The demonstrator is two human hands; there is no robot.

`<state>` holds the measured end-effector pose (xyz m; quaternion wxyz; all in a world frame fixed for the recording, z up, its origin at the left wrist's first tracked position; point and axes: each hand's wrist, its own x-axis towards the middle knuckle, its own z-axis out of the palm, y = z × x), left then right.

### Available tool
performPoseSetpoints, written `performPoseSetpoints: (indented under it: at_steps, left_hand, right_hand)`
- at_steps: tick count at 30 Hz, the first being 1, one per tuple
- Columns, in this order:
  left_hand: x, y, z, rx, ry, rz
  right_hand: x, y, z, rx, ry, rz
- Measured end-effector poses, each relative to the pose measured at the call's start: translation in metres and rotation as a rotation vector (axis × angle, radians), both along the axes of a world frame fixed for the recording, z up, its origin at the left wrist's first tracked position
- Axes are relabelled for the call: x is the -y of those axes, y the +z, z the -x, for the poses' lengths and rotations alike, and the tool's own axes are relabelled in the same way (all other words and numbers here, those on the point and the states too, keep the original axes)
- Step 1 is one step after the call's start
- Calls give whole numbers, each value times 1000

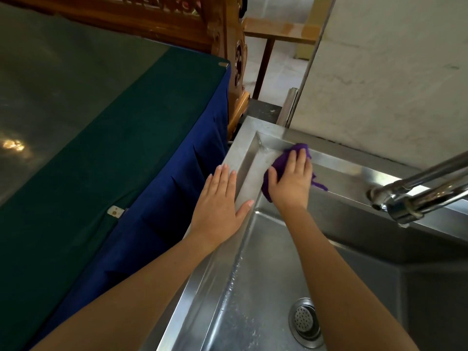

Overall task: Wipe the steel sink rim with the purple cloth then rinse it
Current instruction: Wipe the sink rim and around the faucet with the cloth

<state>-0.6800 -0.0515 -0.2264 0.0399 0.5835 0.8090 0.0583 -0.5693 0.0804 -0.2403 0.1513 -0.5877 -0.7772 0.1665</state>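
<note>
Our left hand (219,198) lies flat and open on the sink rim (236,150) beside the blue-skirted table (152,153), bracing us. Our right hand (291,178) presses the purple cloth (281,163) flat into the far inner corner of the rim. We judge the wiping step underway; next we sweep right toward the faucet (415,193), then rinse.
</note>
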Motion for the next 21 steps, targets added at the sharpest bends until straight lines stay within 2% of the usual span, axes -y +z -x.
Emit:
performPoseSetpoints:
  at_steps: [5,9,11,14,16,21]
  left_hand:
    - [1,0,1,11,-3,7]
    - [1,2,1,29,-10,6]
    - [1,2,0,36,-15,11]
    - [0,4,0,37,-6,9]
    - [-1,4,0,34,-8,7]
    - [-1,6,0,49,-3,19]
  right_hand:
    - [-5,5,12,-225,251,73]
    - [0,16,-2,-365,456,244]
    - [-1,19,-11,-430,438,260]
    - [-30,29,-13,-583,203,113]
    - [-55,32,-3,-545,139,60]
    - [-63,9,46,-167,224,-75]
